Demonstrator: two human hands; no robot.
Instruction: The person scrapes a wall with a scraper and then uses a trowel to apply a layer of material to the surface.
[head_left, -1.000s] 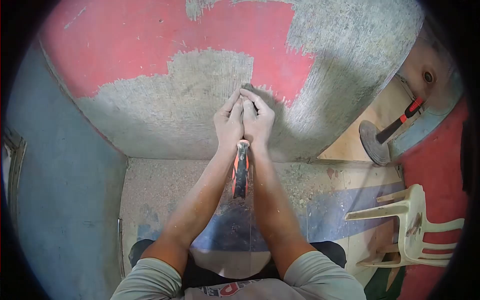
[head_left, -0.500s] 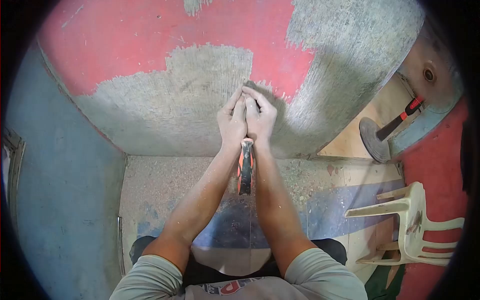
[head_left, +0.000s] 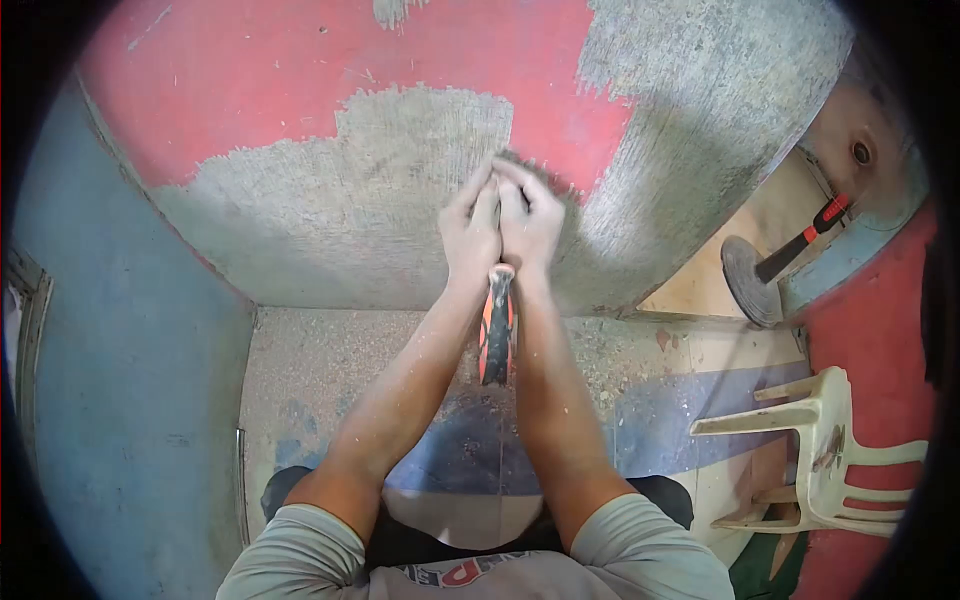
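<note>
My left hand (head_left: 472, 232) and my right hand (head_left: 531, 222) press together, dusty, against the wall at the lower edge of its red paint (head_left: 460, 45). Between them they grip a tool whose black and orange handle (head_left: 496, 325) sticks out below the wrists toward me. Its working end is hidden by my fingers. Around my fingertips the wall shows bare, scratched grey (head_left: 420, 140), with a jagged border against the red.
A blue wall (head_left: 130, 330) stands at the left. At the right are a white plastic chair (head_left: 825, 450) and a round disc (head_left: 750, 280) with a black and red tool handle (head_left: 805, 240) over it. Debris litters the tiled floor (head_left: 330, 350).
Both hands and the tool have shifted slightly right and up along the wall. The handle has moved with them; the grip looks the same.
</note>
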